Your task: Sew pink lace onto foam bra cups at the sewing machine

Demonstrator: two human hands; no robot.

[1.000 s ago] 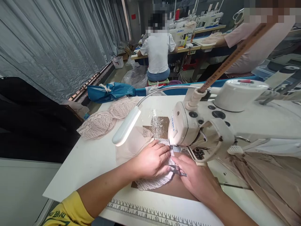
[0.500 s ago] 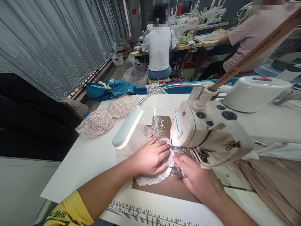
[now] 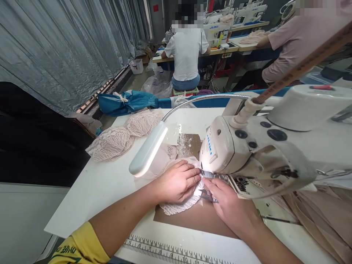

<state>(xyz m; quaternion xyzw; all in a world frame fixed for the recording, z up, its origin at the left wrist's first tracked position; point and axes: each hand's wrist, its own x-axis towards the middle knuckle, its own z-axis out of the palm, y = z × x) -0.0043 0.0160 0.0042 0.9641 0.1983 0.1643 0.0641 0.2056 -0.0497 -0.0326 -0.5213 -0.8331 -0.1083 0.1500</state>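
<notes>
A white lace bra cup [image 3: 176, 208] lies on the brown sheet beside the needle area of the sewing machine [image 3: 221, 145]. My left hand [image 3: 177, 182] rests flat on the lace, fingers stretched toward the presser foot. Thread snips [image 3: 206, 196] sit in my right hand [image 3: 231, 205], their blades pointing left over the lace edge. The right thumb and fingertips touch that edge close to the needle. Part of the lace is covered by my left hand, and the snips' handles are mostly hidden in my right palm.
A lit lamp [image 3: 148, 148] on a bendy neck hangs above the left hand. Stacked lace cups [image 3: 111, 143] lie at the table's left. Beige fabric [image 3: 324, 216] drapes at the right. A ruler strip [image 3: 165, 251] runs along the front. Two people sit at machines beyond.
The lace cup has shifted slightly away from me, toward the needle, with both hands close by it. The right hand still holds the snips. The view has shifted a little.
</notes>
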